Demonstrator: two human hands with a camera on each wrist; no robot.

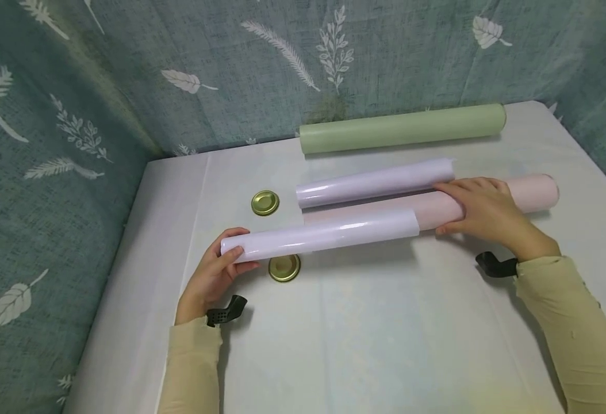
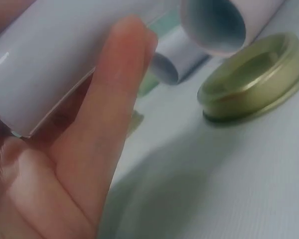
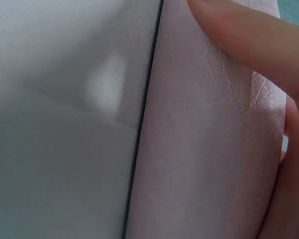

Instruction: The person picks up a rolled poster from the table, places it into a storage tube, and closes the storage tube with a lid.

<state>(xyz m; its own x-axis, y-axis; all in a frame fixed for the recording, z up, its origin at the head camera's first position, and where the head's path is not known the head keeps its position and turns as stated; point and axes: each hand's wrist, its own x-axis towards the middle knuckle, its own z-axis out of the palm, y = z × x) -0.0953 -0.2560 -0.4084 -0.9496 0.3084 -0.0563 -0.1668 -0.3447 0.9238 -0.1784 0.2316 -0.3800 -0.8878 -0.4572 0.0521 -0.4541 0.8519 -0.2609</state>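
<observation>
My left hand (image 1: 215, 273) holds the left end of a glossy pale lavender roll (image 1: 323, 236), thumb on the near side and fingers beneath and behind. The roll is raised above the table and hides part of the pink roll (image 1: 533, 192) behind it. My right hand (image 1: 489, 211) grips that pink roll right of its middle, fingers over the top and thumb (image 3: 249, 40) on the near side. A second lavender roll (image 1: 375, 183) lies just behind the pink one. In the left wrist view, the held roll (image 2: 45, 59) looks smooth and shiny.
A thicker green roll (image 1: 401, 131) lies at the table's back edge. Two round gold lids (image 1: 264, 203) lie at the left; the nearer lid (image 1: 284, 268) is partly covered by the raised roll. Leaf-patterned green cloth (image 1: 179, 46) hangs around the white table (image 1: 365, 333).
</observation>
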